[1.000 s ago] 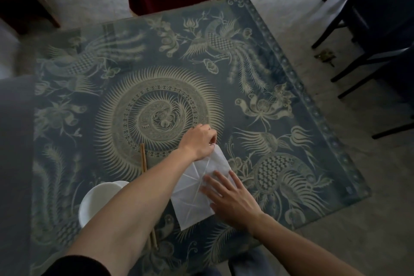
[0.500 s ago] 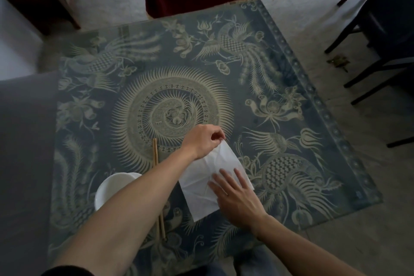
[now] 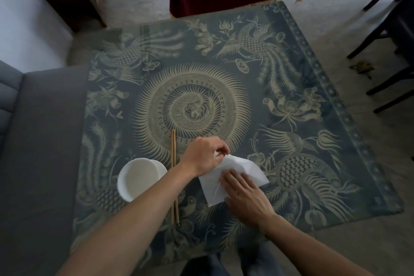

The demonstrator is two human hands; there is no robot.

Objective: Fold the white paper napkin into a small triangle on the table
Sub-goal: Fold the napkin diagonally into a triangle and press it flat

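Left hand (image 3: pixel 205 156) pinching the far corner of the white paper napkin (image 3: pixel 243 169), fingertips closed on the lifted edge. Right hand (image 3: pixel 243 195) spread flat, palm down, pressing the napkin's near half onto the table (image 3: pixel 336 123). Napkin thin, creased, partly folded, one point jutting out to the right of the right hand, near corner peeking out just left of the right wrist. Just left of the left hand, a pair of wooden chopsticks (image 3: pixel 173 159), slim and straight, passing under the left forearm. Beyond them, further left, a round white bowl (image 3: pixel 139 180), smooth, partly covered by the same forearm. Tabletop patterned in blue-grey with pale phoenixes and a feathered medallion, glossy. Bare tabletop ahead of both hands and off to the right, up to the bordered edge. Grey sofa (image 3: pixel 44 141) hard against the table on the left; dark chair legs (image 3: pixel 380 36) far right on the floor.
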